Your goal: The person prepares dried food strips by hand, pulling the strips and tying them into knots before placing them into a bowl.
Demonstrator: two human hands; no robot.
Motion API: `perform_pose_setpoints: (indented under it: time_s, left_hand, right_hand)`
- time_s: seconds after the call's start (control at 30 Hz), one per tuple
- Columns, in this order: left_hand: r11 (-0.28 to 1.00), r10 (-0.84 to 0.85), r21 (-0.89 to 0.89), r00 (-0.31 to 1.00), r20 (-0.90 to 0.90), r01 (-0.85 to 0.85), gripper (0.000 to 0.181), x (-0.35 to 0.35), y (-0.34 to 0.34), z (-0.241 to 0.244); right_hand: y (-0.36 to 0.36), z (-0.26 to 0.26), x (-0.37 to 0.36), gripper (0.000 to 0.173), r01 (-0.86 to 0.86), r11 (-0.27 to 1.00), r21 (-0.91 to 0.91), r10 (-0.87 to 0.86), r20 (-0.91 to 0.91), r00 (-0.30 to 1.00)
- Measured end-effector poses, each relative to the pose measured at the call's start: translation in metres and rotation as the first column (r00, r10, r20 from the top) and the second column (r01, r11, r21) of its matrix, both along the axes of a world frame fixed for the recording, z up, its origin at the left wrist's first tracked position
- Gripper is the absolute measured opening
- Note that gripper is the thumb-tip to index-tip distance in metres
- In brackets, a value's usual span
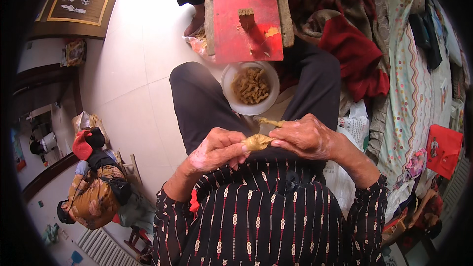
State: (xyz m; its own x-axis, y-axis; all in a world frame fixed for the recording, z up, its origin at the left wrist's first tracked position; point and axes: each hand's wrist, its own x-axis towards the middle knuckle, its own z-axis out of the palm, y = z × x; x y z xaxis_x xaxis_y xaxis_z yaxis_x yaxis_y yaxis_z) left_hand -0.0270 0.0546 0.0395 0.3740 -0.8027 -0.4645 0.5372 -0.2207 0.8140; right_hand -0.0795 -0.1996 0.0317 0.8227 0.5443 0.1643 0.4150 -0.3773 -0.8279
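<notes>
Above my lap, my left hand pinches one end of a small yellowish-tan bundle of thin, creased material. From the other side, my right hand grips the bundle's twisted end, and a narrow strip of similar colour sticks out past its fingers. Between my knees is a white bowl holding many short brown pieces. Beyond it, a red board lies on a wooden bench, with an upright wooden peg on it. What the bundle is made of cannot be told.
A bag lies on the floor left of the bench, near another person's foot. Right are a dark red blanket, a bed with a patterned cover and white plastic bags. A person in a floral top sits at the left.
</notes>
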Motion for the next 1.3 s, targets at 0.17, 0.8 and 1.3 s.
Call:
perform_pose_setpoints:
  time_s: [0.17, 0.8, 1.3]
  left_hand:
    - [0.999, 0.031, -0.008, 0.998, -0.063, -0.031, 0.021, -0.001, 0.005, -0.001]
    - [0.936, -0.336, 0.35, 0.207, 0.919, -0.033, 0.053, 0.019, -0.026, 0.022]
    - [0.956, -0.229, 0.154, 0.304, 0.925, 0.251, 0.013, 0.029, -0.036, 0.002]
  right_hand:
    - [-0.004, -0.009, -0.001, 0.013, 0.013, 0.987, 0.16, 0.001, -0.083, 0.997]
    - [0.0, -0.012, 0.015, 0.013, 0.057, 0.978, 0.202, 0.015, -0.342, 0.94]
    - [-0.016, -0.007, 0.007, 0.012, -0.005, 0.983, 0.182, 0.06, -0.295, 0.954]
